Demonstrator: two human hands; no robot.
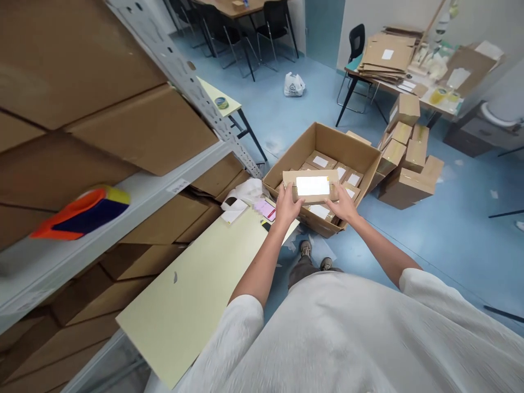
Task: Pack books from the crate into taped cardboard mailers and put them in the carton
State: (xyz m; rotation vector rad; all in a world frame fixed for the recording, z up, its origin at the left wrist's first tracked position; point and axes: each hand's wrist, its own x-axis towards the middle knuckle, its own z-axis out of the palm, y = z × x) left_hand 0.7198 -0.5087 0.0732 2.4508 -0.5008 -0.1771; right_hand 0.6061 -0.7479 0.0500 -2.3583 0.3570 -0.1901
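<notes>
Between my two hands is a small brown cardboard box (290, 177) with a white label (313, 186) on its upper face. My left hand (287, 204) grips its left end, and my right hand (343, 204) grips the right end. The box is over a large open carton (282, 161), partly covering what lies inside. Several smaller labelled cardboard boxes (320, 159) sit in that carton. Whether the held box touches those below, I cannot tell.
To the left runs a pale table (192, 278) beside a metal shelf (164, 191) loaded with cartons. A tape dispenser (88, 213) lies on the shelf. Stacked boxes (413, 180) stand on the floor at right. A white plastic bag (293, 85) lies farther off.
</notes>
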